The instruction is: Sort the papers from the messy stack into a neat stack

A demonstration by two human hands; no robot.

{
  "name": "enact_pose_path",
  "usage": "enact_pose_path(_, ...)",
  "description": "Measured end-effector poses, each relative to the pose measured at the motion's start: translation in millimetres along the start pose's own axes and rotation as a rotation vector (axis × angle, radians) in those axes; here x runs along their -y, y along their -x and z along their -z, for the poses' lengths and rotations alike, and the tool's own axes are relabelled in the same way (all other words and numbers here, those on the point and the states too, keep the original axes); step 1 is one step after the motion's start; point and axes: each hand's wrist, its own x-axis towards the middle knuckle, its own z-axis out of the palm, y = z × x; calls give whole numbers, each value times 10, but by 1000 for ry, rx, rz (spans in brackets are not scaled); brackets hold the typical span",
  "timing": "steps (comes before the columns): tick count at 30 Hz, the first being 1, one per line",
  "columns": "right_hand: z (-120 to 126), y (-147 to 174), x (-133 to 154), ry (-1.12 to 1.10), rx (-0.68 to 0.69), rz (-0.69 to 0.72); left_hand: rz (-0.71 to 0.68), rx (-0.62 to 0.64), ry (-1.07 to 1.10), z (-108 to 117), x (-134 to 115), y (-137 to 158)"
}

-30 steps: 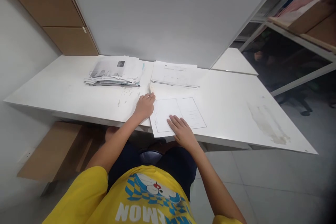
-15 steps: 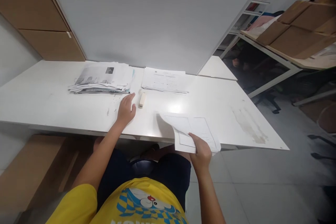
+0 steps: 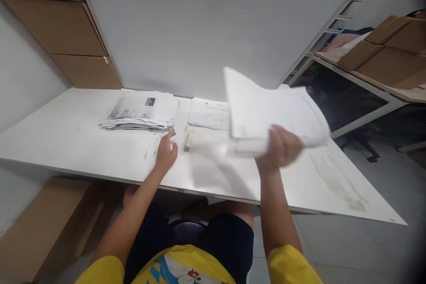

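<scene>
My right hand (image 3: 282, 147) is closed on the lower edge of several sheets of paper (image 3: 262, 113), raised above the table and blurred by motion. The sheets bend, with the left part standing up. My left hand (image 3: 166, 151) rests on the table with its fingers apart and nothing in it. Just right of it lies a small cream stapler (image 3: 189, 141). Beyond my left fingertips is a thick stack of printed papers (image 3: 133, 108). A thinner pile of printed sheets (image 3: 208, 113) lies at the back, partly hidden by the raised paper.
The white table (image 3: 109, 151) has a grey stain at its right end. A whiteboard panel (image 3: 199, 31) stands along its back edge. Cardboard boxes (image 3: 86, 71) are stacked at the back left, and another cardboard box (image 3: 33, 226) stands below the table. A shelf with boxes (image 3: 382, 62) is at the right.
My right hand has lifted the sheets from the table's front edge, up and to the right. My left hand stays beside the stapler. The view has shifted slightly.
</scene>
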Motion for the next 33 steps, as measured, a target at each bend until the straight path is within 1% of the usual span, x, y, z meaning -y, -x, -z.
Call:
enact_pose_path(1, -207, -167, 63, 14, 21, 7, 0, 5, -4, -1, 7, -2)
enact_pose_path(2, -419, -320, 136, 24, 106, 19, 1, 7, -10, -2, 13, -4)
enact_pose_path(3, -628, -449, 213, 30, 231, 30, 0, 10, -17, -2, 17, -7)
enact_pose_path(4, -826, -548, 289, 29, 386, 34, -3, 10, -27, -1, 21, -10)
enact_pose_path(5, -1006, -613, 359, 25, 543, 21, -8, 11, -38, 0, 24, -13)
enact_pose_path(6, -1164, -646, 420, 21, 663, -4, -13, 11, -47, 2, 27, -17)
enact_pose_path(7, -1300, -652, 469, 14, 742, -27, -17, 11, -53, 4, 30, -20)
enact_pose_path(8, -1413, -636, 506, 6, 791, -52, -17, 10, -57, 5, 33, -23)
enact_pose_path(10, -1578, -572, 546, -19, 818, -82, -11, 12, -60, 6, 39, -30)
enact_pose_path(13, -1700, -476, 541, -82, 845, -88, 20, 35, -69, 1, 38, -41)
enact_pose_path(19, -1746, -420, 411, -200, 902, -56, 88, 77, -61, -30, 29, -51)
enact_pose_path(24, -1808, -438, 275, -318, 936, -51, 92, 87, -46, -44, 50, -40)
enact_pose_path(27, -1851, -413, 237, -320, 915, -40, 115, 102, -58, -45, 38, -31)
enact_pose_path(33, -1843, -311, 266, -231, 787, -107, 126, 124, -70, -31, -11, -41)
